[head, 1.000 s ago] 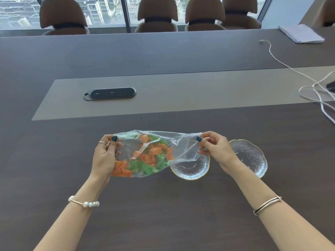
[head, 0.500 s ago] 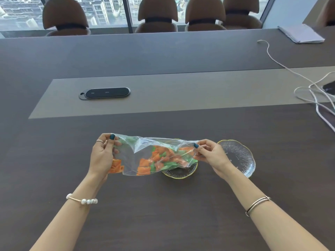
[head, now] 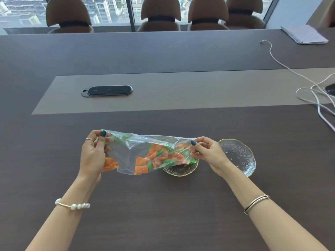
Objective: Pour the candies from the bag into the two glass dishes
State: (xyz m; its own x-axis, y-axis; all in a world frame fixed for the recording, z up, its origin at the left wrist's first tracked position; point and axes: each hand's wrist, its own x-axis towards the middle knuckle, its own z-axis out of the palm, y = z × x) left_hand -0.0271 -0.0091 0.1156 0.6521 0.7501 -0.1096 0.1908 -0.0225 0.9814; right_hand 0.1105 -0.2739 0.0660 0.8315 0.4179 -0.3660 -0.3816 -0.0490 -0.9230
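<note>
The left hand (head: 92,156) pinches one end of the clear bag (head: 126,153), fingers closed on it above the tabletop (head: 163,205). Orange and green candies (head: 159,157) gather toward the right hand (head: 206,153), whose fingers pinch the other end over the near dish (head: 179,171); the far dish (head: 239,156) sits just right.

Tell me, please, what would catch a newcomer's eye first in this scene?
Probably the clear plastic bag of orange and green candies, stretched between the left hand and right hand at centre. Its right end hangs over the nearer glass dish; a second, empty glass dish sits just right.
</note>
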